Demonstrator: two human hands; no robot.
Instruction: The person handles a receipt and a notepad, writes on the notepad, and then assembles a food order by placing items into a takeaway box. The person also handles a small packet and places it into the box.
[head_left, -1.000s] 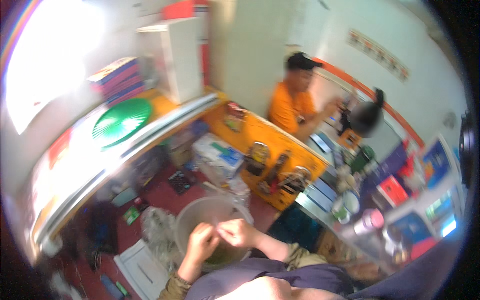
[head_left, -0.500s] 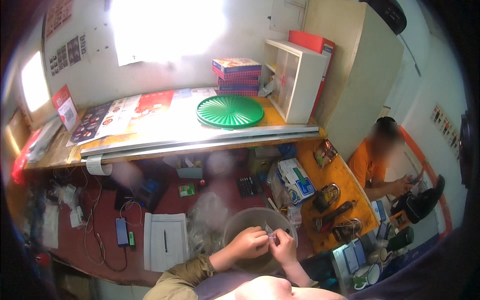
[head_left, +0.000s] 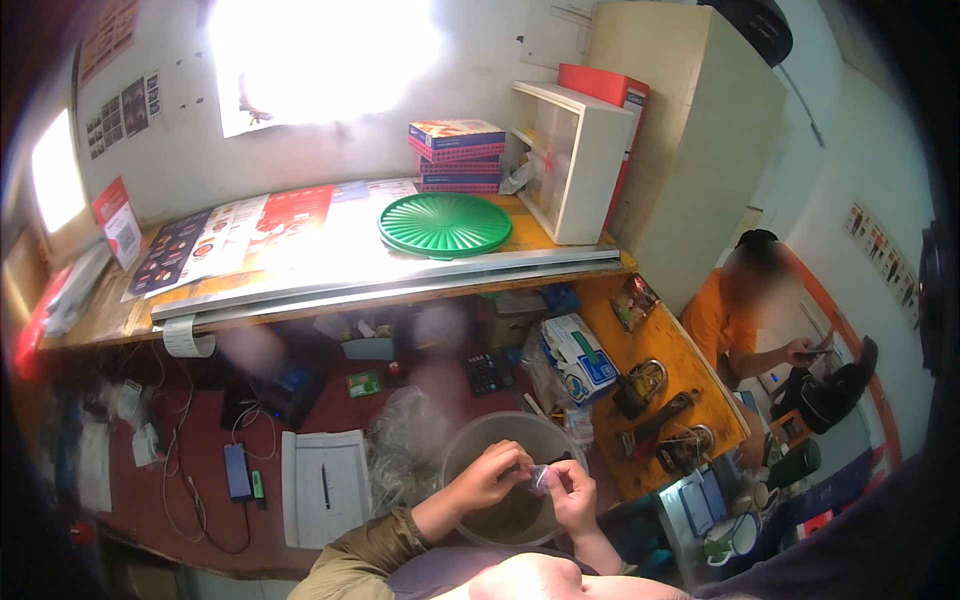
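Observation:
Both my hands meet above a round, translucent plastic tub (head_left: 520,428). Between them is a small clear plastic packet (head_left: 540,478), its contents too small to make out. My right hand (head_left: 574,497) pinches one side of it between thumb and fingers. Closed fingertips of my left hand (head_left: 490,478) grip its other edge. Something dark shows inside the tub behind my right fingers. Crumpled clear plastic bags (head_left: 405,435) lie just left of the tub.
An open notebook (head_left: 300,490) with a pen lies left. A calculator (head_left: 487,374) and a box (head_left: 578,358) stand beyond the tub. A green lid (head_left: 445,224) rests on the upper shelf. Padlocks (head_left: 640,390) sit right, near a seated person (head_left: 715,320) holding a phone.
The view has shifted slightly. My left fingers have opened out a little along the packet, which shows more plainly between my hands. The seated person's hands have moved.

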